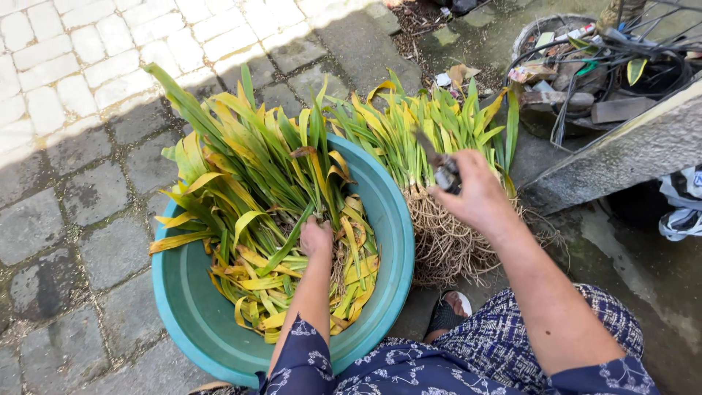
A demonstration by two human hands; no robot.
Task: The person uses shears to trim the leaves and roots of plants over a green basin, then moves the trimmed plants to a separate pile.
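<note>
Left hand (316,238) down inside the teal plastic basin (387,219), fingers curled shut around a green leaf stem among the cut leaves (256,212); grip reads as closed, fingertips buried in foliage. Leaves long, strap-shaped, green going yellow, heaped across the basin and fanning out over its far-left rim. Some pale roots showing just right of the hand, near the basin's middle.

Right hand (475,196) raised just right of the basin, closed on a small dark-handled cutting tool (443,170); blade pointing up and to the far left, blurred, kind of tool not clear. Hand held above a separate clump of plants (431,124) standing upright on the ground just beside the basin's right rim. Clump's root mass (446,245) tan, dense and stringy, directly under the hand and touching the basin wall.

Ground: grey paving stones (80,197), sunlit at far left, shaded near. Far right: a round container of mixed rubbish (563,66), scraps, wires and a stone slab edge. Near right: wet concrete, a patterned cloth at the edge of view.

Near edge: dark blue floral sleeves, checked fabric over the knees, one sandalled foot (450,311) between the basin and the knee.
</note>
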